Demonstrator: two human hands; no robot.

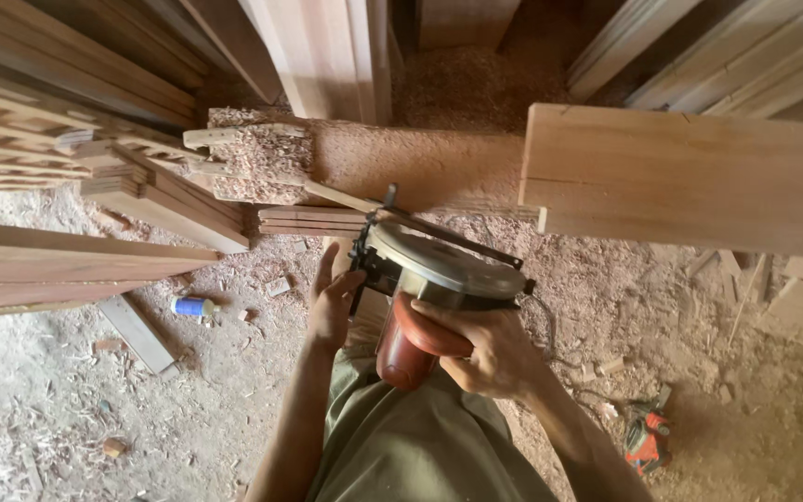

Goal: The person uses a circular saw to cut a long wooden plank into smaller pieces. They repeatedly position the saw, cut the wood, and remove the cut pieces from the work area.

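Observation:
My right hand (pixel 494 353) grips the red handle of a circular saw (pixel 429 279) with a grey round guard, held low above my lap. My left hand (pixel 330 302) is open, fingers spread, resting against the left side of the saw near a small wooden piece under it. A thin wooden strip (pixel 346 197) runs from the saw's front toward a sawdust-covered block (pixel 257 158). My olive-coloured trousers (pixel 420 446) fill the bottom centre.
A broad plank (pixel 680 177) juts in from the right. Long boards (pixel 67 265) and stacked slats (pixel 169 191) lie at left. Sawdust covers the floor, with a small blue and white can (pixel 192 306), offcuts and a red-orange tool (pixel 648 437) at lower right.

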